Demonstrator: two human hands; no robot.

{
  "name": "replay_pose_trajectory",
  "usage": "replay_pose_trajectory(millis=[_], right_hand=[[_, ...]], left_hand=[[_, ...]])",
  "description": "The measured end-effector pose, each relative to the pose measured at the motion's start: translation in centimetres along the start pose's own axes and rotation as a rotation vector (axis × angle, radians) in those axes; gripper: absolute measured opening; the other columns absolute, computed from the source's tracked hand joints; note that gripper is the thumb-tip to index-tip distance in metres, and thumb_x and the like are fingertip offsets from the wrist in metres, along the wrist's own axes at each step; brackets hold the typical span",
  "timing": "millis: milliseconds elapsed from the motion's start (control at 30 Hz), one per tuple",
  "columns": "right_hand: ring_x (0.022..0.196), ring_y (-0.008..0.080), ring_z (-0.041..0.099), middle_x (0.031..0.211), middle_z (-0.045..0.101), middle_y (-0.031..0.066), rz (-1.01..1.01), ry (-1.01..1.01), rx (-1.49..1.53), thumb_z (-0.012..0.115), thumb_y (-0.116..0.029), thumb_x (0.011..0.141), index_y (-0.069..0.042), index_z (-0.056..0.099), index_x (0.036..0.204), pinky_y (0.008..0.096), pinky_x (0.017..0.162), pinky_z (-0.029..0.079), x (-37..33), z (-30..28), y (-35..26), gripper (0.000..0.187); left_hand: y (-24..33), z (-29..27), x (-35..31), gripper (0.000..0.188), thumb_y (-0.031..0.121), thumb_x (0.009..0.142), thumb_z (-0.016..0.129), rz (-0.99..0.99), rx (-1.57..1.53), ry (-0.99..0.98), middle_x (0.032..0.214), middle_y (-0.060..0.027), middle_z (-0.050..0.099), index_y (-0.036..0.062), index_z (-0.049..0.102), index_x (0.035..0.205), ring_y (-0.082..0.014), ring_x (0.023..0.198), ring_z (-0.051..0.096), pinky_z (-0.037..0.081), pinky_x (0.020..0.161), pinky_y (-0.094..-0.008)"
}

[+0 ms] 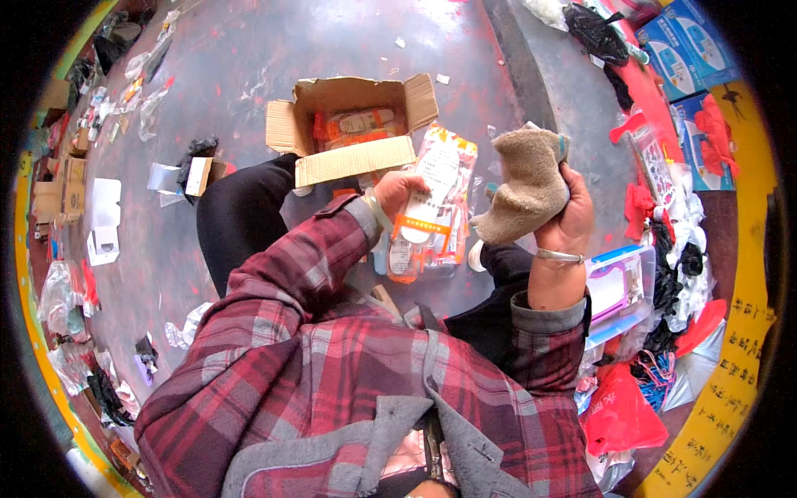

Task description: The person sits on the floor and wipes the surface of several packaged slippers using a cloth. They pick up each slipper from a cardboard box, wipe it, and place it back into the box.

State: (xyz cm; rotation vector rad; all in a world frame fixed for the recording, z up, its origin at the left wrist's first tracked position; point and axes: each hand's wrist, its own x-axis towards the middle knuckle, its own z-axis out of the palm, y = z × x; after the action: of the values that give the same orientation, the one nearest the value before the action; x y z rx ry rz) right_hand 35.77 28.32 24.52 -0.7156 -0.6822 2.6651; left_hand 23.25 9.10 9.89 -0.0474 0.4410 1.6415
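My left hand (398, 194) is closed on the edge of a flat clear packet (446, 166) with a white printed label and orange trim. Other orange-and-clear packets (405, 253) lie beneath and beside it, between my knees. In my right hand (573, 214) is a fuzzy beige cloth (526, 187), bent like a sock, gripped along its right side. Just beyond my left hand stands an open cardboard box (355, 162) with its flaps spread; more orange packets (359, 124) lie inside.
On the right are a clear plastic bin (618, 290) with blue edges, a red plastic bag (623, 411) and blue boxes (685, 46). White cartons (105, 217) and plastic scraps (62, 299) lie along the left. A dark strip (519, 66) crosses the grey floor ahead.
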Motion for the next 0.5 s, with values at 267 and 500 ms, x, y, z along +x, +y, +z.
replay_pose_trajectory(millis=[267, 500], right_hand=[[0.101, 0.0196, 0.056, 0.111, 0.057, 0.0105, -0.527, -0.044, -0.647, 0.044, -0.01, 0.092, 0.0, 0.05, 0.118, 0.0308, 0.089, 0.045, -0.1, 3.3, 3.5, 0.029], [0.106, 0.0244, 0.053, 0.113, 0.059, 0.0099, -0.782, -0.233, -1.613, 0.058, -0.009, 0.079, -0.007, 0.056, 0.115, 0.0339, 0.093, 0.04, 2.1, 3.1, 9.3, 0.036]], left_hand=[[1.3, 6.4, -4.6, 0.043, 0.02, 0.087, 0.044, -0.05, -0.048, -0.016, 0.112, -0.0197, 0.057, -0.0039, 0.043, 0.123, -0.0317, 0.099, 0.058, 0.043, 0.093, -0.045], [0.4, 4.7, -2.6, 0.045, 0.039, 0.095, 0.034, 0.126, -0.045, -0.106, 0.116, -0.0122, 0.056, 0.0063, 0.044, 0.125, -0.025, 0.1, 0.058, 0.047, 0.088, -0.0411]])
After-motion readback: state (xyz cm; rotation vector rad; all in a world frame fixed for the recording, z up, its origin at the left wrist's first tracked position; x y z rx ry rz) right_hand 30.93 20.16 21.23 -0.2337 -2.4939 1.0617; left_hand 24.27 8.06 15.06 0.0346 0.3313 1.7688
